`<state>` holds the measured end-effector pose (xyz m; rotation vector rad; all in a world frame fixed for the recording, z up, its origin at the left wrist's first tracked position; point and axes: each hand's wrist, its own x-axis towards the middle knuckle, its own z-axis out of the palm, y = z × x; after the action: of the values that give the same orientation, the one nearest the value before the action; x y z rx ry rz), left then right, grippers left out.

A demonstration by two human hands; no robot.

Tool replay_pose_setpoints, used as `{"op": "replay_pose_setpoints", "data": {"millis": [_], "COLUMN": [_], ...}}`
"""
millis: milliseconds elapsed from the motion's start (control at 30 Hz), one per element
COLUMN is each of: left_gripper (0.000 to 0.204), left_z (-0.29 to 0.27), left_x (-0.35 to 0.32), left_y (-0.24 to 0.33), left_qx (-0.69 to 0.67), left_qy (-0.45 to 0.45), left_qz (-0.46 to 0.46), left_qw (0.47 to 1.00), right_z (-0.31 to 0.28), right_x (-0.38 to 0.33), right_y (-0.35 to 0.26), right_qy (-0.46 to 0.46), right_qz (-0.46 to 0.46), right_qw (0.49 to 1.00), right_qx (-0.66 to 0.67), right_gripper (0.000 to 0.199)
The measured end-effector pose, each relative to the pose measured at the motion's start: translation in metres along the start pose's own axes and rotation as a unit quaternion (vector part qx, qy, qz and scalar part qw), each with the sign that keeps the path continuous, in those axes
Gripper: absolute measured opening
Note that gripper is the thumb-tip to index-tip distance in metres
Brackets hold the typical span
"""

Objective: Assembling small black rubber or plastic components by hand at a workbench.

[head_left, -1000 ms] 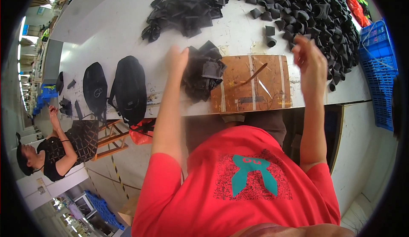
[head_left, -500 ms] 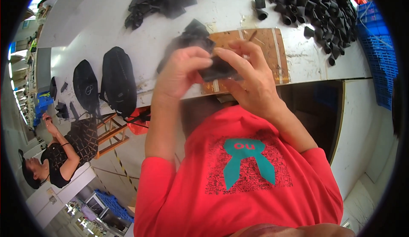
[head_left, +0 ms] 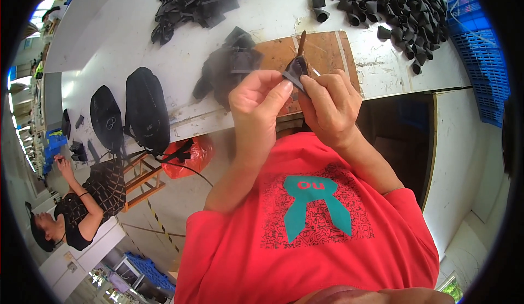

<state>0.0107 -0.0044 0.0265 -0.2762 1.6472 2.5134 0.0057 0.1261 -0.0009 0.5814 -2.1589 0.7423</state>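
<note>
Black fabric piece (head_left: 296,70), small, pinched between left hand (head_left: 256,99) and right hand (head_left: 327,104) above the wooden board (head_left: 327,52), raised close for fine work. Right hand also grips a brown stick (head_left: 301,43), possibly a brush. Black pile (head_left: 229,66) beside board.

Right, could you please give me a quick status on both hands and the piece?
Left hand and right hand both pinching small black piece above brown board. Nothing in the way.
</note>
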Motion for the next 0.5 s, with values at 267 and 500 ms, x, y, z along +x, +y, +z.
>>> {"op": "replay_pose_setpoints", "data": {"millis": [267,500], "left_gripper": [0.005,0.014], "left_z": [-0.002,0.013], "left_x": [0.003,0.005], "left_y": [0.002,-0.025], "left_qx": [0.112,0.214], "left_qy": [-0.039,0.111], "left_qz": [0.031,0.287], "left_qw": [0.992,0.927], "right_z": [-0.019,0.001], "right_x": [0.015,0.016], "right_y": [-0.003,-0.003], "right_qy": [-0.096,-0.040], "right_qz": [0.289,0.105], "right_qw": [0.894,0.993], "right_qx": [0.329,0.035], "right_gripper": [0.018,0.015]}}
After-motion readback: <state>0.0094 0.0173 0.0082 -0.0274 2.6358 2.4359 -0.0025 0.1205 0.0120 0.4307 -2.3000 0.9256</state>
